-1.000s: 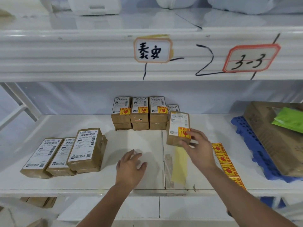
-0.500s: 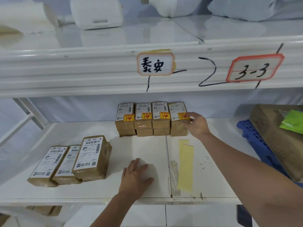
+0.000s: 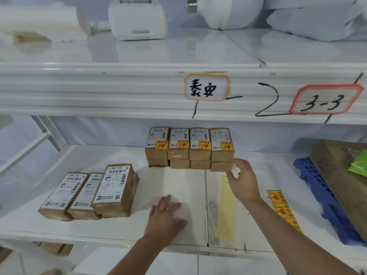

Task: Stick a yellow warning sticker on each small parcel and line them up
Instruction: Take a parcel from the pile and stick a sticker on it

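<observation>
A row of brown parcels with yellow warning stickers (image 3: pixel 189 148) stands at the back of the shelf, stacked two high. The rightmost stickered parcel (image 3: pixel 221 144) sits at the row's end. My right hand (image 3: pixel 241 180) hovers just in front of it, fingers loosely curled and holding nothing. My left hand (image 3: pixel 165 218) rests flat on the white shelf (image 3: pixel 123 229). Several parcels without stickers (image 3: pixel 89 192) lie at the left. A strip of yellow warning stickers (image 3: pixel 282 208) lies to the right of my right arm.
A bare yellow backing strip (image 3: pixel 226 213) lies on the shelf between my hands. A blue plastic pallet (image 3: pixel 321 191) with a large brown package (image 3: pixel 343 179) and a green bag (image 3: pixel 359 164) sits at the right. The upper shelf edge carries labels (image 3: pixel 206 87).
My right hand carried a stickered parcel to the back, set it at the right end of the row, then let go and drew back. My left hand stayed on the shelf.
</observation>
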